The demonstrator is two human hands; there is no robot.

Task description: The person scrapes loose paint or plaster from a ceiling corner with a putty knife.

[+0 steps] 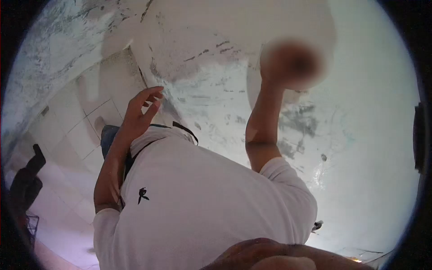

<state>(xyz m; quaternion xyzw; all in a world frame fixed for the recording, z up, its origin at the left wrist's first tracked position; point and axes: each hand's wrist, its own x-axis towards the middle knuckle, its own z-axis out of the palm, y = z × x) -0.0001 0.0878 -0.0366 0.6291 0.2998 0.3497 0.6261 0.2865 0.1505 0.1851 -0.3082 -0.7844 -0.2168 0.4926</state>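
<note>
My left hand (142,110) is raised beside my waist, its fingers loosely bent and apart, with nothing in them. It is nearest to the hem of the white shirt (207,202). At the upper right, my right hand (289,63) is on the end of a raised arm in front of the pale wall (369,112). A round blur covers this hand, so its fingers and anything in them are hidden. Whether it touches the wall cannot be made out.
Dark scuffs and patchy grey marks run across the wall. Pale floor tiles (74,135) lie at the left. A dark object (27,184) stands at the far left edge, near a thin wire frame (32,225). Part of blue trousers (108,137) shows below the shirt.
</note>
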